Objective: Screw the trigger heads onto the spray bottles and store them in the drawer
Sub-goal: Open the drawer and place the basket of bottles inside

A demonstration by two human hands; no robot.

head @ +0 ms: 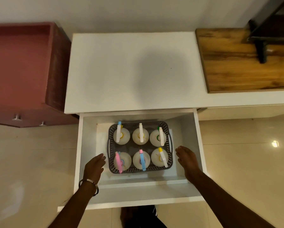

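Six spray bottles [140, 159] are sitting in a grey basket [138, 170] inside the open drawer [199, 145], both hands, left hand [95, 167] and right hand [188, 160], hovering open and holding nothing on either side.

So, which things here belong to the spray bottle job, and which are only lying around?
Belong to the job:
spray bottles, six, trigger heads on
grey basket holding them
open drawer
left hand, right hand

Only lying around:
red cabinet
wooden board
white countertop

Six bottles [140, 146] stand in one basket [110, 140], three per row, each with one trigger head [141, 132]. One drawer [198, 145] holds them. Two hands [95, 167] show, with one bracelet [88, 181].
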